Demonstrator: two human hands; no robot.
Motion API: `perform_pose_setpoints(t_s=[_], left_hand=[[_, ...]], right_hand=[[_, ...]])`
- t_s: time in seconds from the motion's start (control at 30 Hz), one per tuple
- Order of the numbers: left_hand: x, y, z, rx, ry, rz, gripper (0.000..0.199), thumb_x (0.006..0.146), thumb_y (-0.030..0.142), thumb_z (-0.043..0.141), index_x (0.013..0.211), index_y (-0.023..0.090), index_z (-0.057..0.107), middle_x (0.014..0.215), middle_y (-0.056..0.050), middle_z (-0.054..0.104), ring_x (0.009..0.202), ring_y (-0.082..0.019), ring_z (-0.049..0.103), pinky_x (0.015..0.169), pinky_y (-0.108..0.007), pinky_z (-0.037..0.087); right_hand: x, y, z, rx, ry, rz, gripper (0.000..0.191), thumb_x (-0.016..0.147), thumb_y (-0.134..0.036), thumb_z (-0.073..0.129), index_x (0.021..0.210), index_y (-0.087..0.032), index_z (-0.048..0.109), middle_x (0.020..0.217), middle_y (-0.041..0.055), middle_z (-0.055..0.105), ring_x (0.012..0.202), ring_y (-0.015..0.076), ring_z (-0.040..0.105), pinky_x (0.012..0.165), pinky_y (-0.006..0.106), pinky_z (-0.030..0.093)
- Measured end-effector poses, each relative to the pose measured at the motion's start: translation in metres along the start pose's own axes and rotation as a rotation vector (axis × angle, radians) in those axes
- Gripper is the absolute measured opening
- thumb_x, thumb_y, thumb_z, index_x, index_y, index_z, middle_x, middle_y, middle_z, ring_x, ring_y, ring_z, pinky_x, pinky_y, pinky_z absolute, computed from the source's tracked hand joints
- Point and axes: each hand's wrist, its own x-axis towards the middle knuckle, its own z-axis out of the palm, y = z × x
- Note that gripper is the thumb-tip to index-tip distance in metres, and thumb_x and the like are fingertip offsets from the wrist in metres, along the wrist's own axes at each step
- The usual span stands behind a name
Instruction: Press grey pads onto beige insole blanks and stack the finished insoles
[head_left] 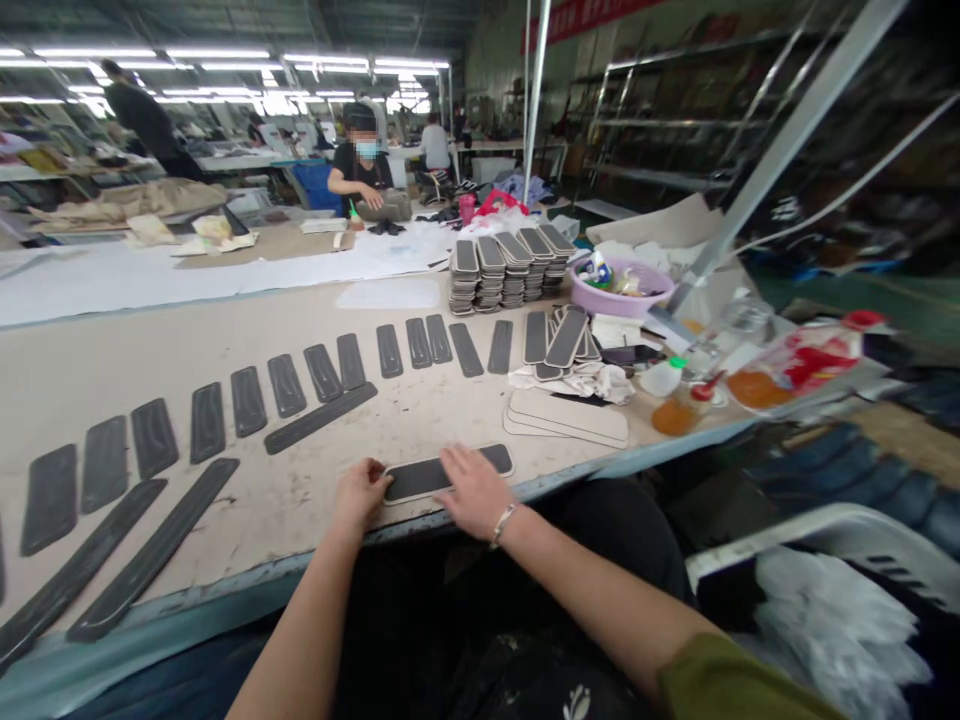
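Note:
A long dark panel with rounded corners [416, 480] lies on a slightly larger pale backing piece near the table's front edge. At its left end, the fingers of my left hand [364, 490] are closed on the panel's edge. My right hand [474, 490] rests flat across its middle, fingers stretched out, covering part of the surface. Beyond my right hand are a few pale rounded strips [566, 418], one over another. Loose dark glossy panels [287, 385] lie in a row across the table, with longer dark strips [157, 550] at the left.
Neat stacks of bordered panels [504, 272] stand at the back beside a purple basin [611, 290]. To the right are bottles of amber liquid [675, 412], a white cloth [592, 382] and a slanted metal post [787, 150]. A masked person [365, 175] works across the table.

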Motion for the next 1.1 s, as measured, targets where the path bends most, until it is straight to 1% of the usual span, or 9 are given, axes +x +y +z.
perform_pose_setpoints(t_s=[0.1, 0.17, 0.43, 0.6, 0.67, 0.77, 0.83, 0.93, 1.1], left_hand=[[0.003, -0.005, 0.003, -0.02, -0.008, 0.012, 0.023, 0.074, 0.032, 0.054, 0.09, 0.016, 0.057, 0.083, -0.006, 0.065, 0.078, -0.017, 0.06, 0.066, -0.024, 0.041], [0.005, -0.007, 0.003, -0.022, -0.013, 0.013, 0.023, 0.075, 0.033, 0.054, 0.09, 0.017, 0.057, 0.081, -0.005, 0.065, 0.076, -0.017, 0.06, 0.065, -0.024, 0.041], [-0.002, 0.002, -0.001, 0.032, 0.028, -0.003, 0.028, 0.075, 0.031, 0.052, 0.098, 0.014, 0.055, 0.084, -0.008, 0.063, 0.082, -0.02, 0.059, 0.07, -0.027, 0.043], [-0.038, 0.028, 0.005, 0.082, 0.192, -0.008, 0.042, 0.081, 0.021, 0.039, 0.123, 0.015, 0.043, 0.126, -0.015, 0.046, 0.113, -0.022, 0.046, 0.093, -0.032, 0.035], [-0.056, 0.054, 0.018, 0.115, 0.297, 0.161, 0.045, 0.085, 0.026, 0.035, 0.128, 0.015, 0.04, 0.134, -0.016, 0.039, 0.122, -0.026, 0.038, 0.098, -0.038, 0.03], [-0.069, 0.095, 0.047, 0.151, 0.231, 0.501, 0.057, 0.085, 0.043, 0.031, 0.134, 0.014, 0.033, 0.142, -0.015, 0.029, 0.132, -0.029, 0.019, 0.105, -0.046, 0.019], [-0.067, 0.11, 0.062, 0.174, 0.171, 0.538, 0.065, 0.085, 0.05, 0.028, 0.136, 0.011, 0.027, 0.143, -0.017, 0.026, 0.133, -0.029, 0.014, 0.105, -0.048, 0.017], [-0.057, 0.097, 0.066, 0.211, 0.11, 0.482, 0.071, 0.084, 0.056, 0.025, 0.137, 0.008, 0.025, 0.143, -0.018, 0.026, 0.133, -0.029, 0.015, 0.105, -0.048, 0.017], [-0.041, 0.025, 0.039, 0.283, 0.08, 0.442, 0.072, 0.084, 0.057, 0.023, 0.138, 0.009, 0.025, 0.146, -0.015, 0.02, 0.134, -0.027, 0.013, 0.107, -0.044, 0.014]], right_hand=[[0.01, -0.028, 0.026, 0.038, -0.07, -0.1, 0.072, 0.083, -0.056, 0.035, 0.138, -0.012, 0.024, 0.145, 0.01, 0.022, 0.133, 0.0237, 0.013, 0.108, 0.042, 0.013], [0.009, -0.025, 0.035, 0.032, -0.12, -0.064, 0.074, 0.083, -0.059, 0.033, 0.139, -0.011, 0.023, 0.146, 0.0104, 0.018, 0.134, 0.0235, 0.01, 0.108, 0.043, 0.012], [-0.032, 0.073, 0.014, -0.12, -0.148, 0.129, 0.075, 0.084, -0.059, 0.03, 0.14, -0.009, 0.021, 0.146, 0.0107, 0.014, 0.134, 0.0226, 0.009, 0.108, 0.043, 0.008], [-0.039, 0.082, 0.023, -0.2, -0.107, 0.14, 0.074, 0.084, -0.057, 0.029, 0.14, -0.009, 0.02, 0.146, 0.0118, 0.014, 0.134, 0.0236, 0.009, 0.108, 0.046, 0.008], [-0.039, 0.081, 0.029, -0.218, -0.087, 0.135, 0.074, 0.084, -0.057, 0.029, 0.14, -0.009, 0.021, 0.146, 0.0115, 0.014, 0.134, 0.0243, 0.009, 0.108, 0.046, 0.008], [-0.039, 0.084, 0.035, -0.241, -0.07, 0.12, 0.069, 0.085, -0.053, 0.028, 0.14, -0.011, 0.022, 0.146, 0.0099, 0.016, 0.134, 0.0243, 0.01, 0.107, 0.047, 0.01], [-0.039, 0.087, 0.036, -0.261, -0.069, 0.11, 0.065, 0.086, -0.049, 0.028, 0.139, -0.012, 0.024, 0.146, 0.0091, 0.017, 0.134, 0.0236, 0.012, 0.107, 0.046, 0.011], [-0.039, 0.089, 0.035, -0.286, -0.074, 0.095, 0.067, 0.086, -0.05, 0.028, 0.138, -0.01, 0.026, 0.145, 0.01, 0.017, 0.134, 0.0236, 0.011, 0.108, 0.045, 0.011], [-0.038, 0.086, 0.035, -0.265, -0.077, 0.104, 0.07, 0.085, -0.054, 0.03, 0.139, -0.009, 0.024, 0.146, 0.0106, 0.016, 0.134, 0.0243, 0.01, 0.108, 0.045, 0.01]])
